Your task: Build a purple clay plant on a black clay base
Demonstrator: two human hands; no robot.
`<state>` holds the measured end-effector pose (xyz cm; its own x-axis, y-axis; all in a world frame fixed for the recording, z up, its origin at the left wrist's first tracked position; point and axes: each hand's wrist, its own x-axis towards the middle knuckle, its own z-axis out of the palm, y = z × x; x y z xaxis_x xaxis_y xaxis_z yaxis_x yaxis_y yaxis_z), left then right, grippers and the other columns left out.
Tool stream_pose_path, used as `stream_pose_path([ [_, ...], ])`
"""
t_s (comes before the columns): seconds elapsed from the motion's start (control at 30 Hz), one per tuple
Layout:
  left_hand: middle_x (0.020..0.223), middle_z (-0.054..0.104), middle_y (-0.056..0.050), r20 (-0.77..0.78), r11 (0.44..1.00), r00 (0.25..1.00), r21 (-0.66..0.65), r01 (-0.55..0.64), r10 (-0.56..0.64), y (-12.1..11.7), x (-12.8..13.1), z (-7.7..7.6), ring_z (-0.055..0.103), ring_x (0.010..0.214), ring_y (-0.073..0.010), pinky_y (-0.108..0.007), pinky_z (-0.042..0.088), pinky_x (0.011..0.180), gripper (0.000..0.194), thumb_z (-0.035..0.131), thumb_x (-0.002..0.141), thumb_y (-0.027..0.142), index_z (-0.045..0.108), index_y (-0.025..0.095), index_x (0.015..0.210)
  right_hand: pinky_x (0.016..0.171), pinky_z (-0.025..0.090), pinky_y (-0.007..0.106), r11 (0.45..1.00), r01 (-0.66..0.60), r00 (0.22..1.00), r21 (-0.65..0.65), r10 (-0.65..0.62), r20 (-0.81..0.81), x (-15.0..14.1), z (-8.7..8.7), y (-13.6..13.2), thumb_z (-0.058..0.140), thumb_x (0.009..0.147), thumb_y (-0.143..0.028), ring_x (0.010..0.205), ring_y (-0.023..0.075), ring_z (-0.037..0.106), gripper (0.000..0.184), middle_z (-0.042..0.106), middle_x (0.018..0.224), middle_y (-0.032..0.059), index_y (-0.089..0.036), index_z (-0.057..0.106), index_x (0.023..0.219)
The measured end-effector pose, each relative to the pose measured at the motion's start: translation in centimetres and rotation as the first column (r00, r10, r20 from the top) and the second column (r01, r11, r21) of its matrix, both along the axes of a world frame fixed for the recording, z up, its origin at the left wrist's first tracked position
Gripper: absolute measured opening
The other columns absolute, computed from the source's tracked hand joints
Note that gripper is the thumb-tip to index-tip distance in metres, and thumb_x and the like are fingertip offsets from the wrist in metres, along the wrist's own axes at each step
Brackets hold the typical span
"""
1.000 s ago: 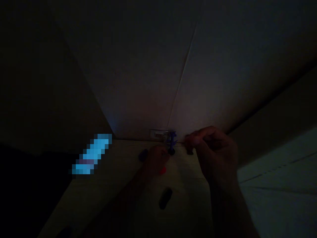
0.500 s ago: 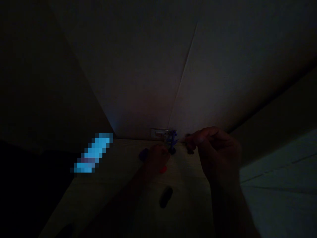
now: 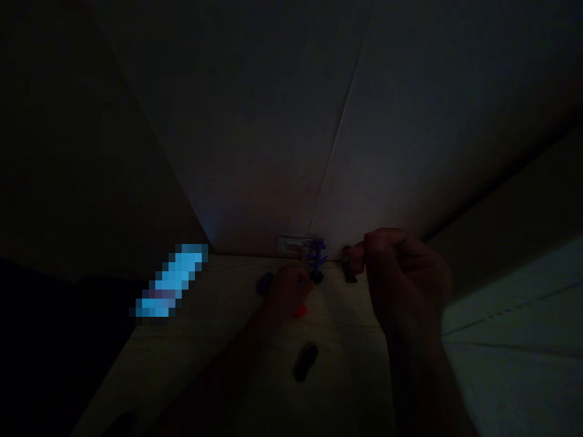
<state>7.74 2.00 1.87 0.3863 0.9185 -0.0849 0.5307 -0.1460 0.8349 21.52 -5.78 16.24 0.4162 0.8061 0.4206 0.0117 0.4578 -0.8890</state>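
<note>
In dim light, my left hand [image 3: 288, 290] is closed low over the wooden surface, its fingertips against the dark round foot of a small purple branching piece [image 3: 317, 258]. That piece stands upright by the wall; its exact kind is too dark to tell. My right hand [image 3: 405, 276] is raised to the right, thumb and forefinger pressed together in a pinch. Whatever may be between them is too small or dark to make out. A red piece [image 3: 299, 311] lies just below my left hand, and a dark bluish lump [image 3: 263, 283] sits to its left.
Behind the purple piece, a flat pale rectangular item [image 3: 291, 244] leans at the wall [image 3: 255, 152]. A small dark object [image 3: 350, 270] is near my right fingers. A dark oblong object [image 3: 305, 362] lies nearer on the wooden surface [image 3: 204, 346]. At left glows a pixelated bright blue patch [image 3: 175, 279].
My right hand has shifted slightly right, away from the purple piece, uncovering more of the small dark object. My left hand has stayed nearly still.
</note>
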Motion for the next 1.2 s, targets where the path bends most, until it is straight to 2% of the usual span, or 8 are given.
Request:
stream_pose_path([
  [0.1,0.086,0.077,-0.003,-0.023,1.0,1.0,0.015,0.014,-0.013,0.04,0.0,-0.06,0.07,0.084,-0.0198,-0.031,0.049,0.079,0.008,0.068,0.085,0.021,0.071,0.021,0.078,0.059,0.059,0.028,1.0,0.002,1.0,-0.004,-0.002,-0.004,-0.06,0.01,0.01,0.081,0.09,-0.036,0.059,0.0142,0.068,0.014,0.077,0.073,0.0001,-0.023,0.077,0.089],
  [0.23,0.087,0.077,-0.003,-0.007,0.999,1.0,0.031,-0.01,0.01,-0.07,0.04,0.1,0.07,0.084,-0.0189,-0.029,0.048,0.079,0.007,0.068,0.085,0.02,0.071,0.021,0.079,0.063,0.06,0.031,0.999,-0.037,0.999,-0.019,0.037,-0.004,-0.09,0.17,-0.05,0.072,0.097,-0.042,0.062,0.0161,0.07,0.02,0.08,0.08,0.003,-0.023,0.076,0.096],
  [0.37,0.083,0.076,-0.002,-0.035,0.999,0.999,0.032,-0.004,0.005,-0.12,0.05,0.31,0.07,0.082,-0.0192,-0.03,0.047,0.077,0.01,0.067,0.085,0.02,0.07,0.021,0.076,0.063,0.059,0.032,0.997,-0.074,0.997,0.021,0.074,-0.01,-0.04,0.42,-0.17,0.066,0.1,-0.047,0.062,0.0164,0.068,0.032,0.076,0.074,0.0025,-0.023,0.071,0.08],
  [0.47,0.085,0.077,-0.002,-0.022,0.999,1.0,0.042,-0.005,0.006,-0.06,0.01,0.14,0.071,0.085,-0.0193,-0.03,0.048,0.08,0.009,0.067,0.084,0.019,0.071,0.022,0.076,0.063,0.058,0.031,0.998,-0.053,0.999,0.03,0.053,0.011,0.15,0.45,-0.18,0.071,0.097,-0.047,0.06,0.0152,0.066,0.033,0.073,0.07,0.001,-0.023,0.068,0.074],
  [0.7,0.088,0.078,-0.003,0.005,1.0,1.0,0.029,-0.006,0.006,0.0,0.05,-0.26,0.071,0.086,-0.0205,-0.032,0.051,0.081,0.01,0.065,0.084,0.022,0.07,0.023,0.076,0.056,0.055,0.026,0.999,0.035,0.997,0.026,-0.036,0.07,0.65,-0.09,-0.01,0.09,0.08,-0.028,0.06,0.0132,0.066,0.015,0.075,0.074,-0.0017,-0.025,0.076,0.082],
  [0.83,0.087,0.077,-0.003,-0.015,0.999,1.0,0.039,0.0,0.001,-0.03,0.06,-0.21,0.07,0.086,-0.0199,-0.031,0.05,0.081,0.01,0.065,0.085,0.02,0.07,0.022,0.077,0.062,0.058,0.03,1.0,-0.027,1.0,-0.013,0.027,0.002,0.61,-0.2,-0.15,0.083,0.088,-0.036,0.063,0.0149,0.067,0.011,0.077,0.077,0.0008,-0.025,0.081,0.091],
  [0.93,0.089,0.077,-0.004,-0.016,0.999,1.0,0.053,0.0,0.001,-0.06,0.01,-0.09,0.07,0.088,-0.0197,-0.031,0.05,0.083,0.008,0.066,0.086,0.019,0.071,0.021,0.08,0.064,0.059,0.031,0.997,-0.083,0.995,0.007,0.083,-0.05,0.47,-0.07,-0.22,0.075,0.095,-0.042,0.063,0.0149,0.066,0.019,0.077,0.077,0.0023,-0.025,0.083,0.09],
  [1.2,0.086,0.077,-0.003,-0.043,1.0,0.999,0.004,0.005,-0.005,0.0,0.09,0.4,0.07,0.086,-0.02,-0.03,0.049,0.08,0.01,0.067,0.085,0.019,0.071,0.021,0.076,0.059,0.057,0.031,0.985,-0.161,0.981,0.057,0.166,-0.101,0.03,0.53,-0.09,0.071,0.097,-0.048,0.056,0.014,0.063,0.029,0.076,0.073,0.0023,-0.025,0.083,0.085],
])
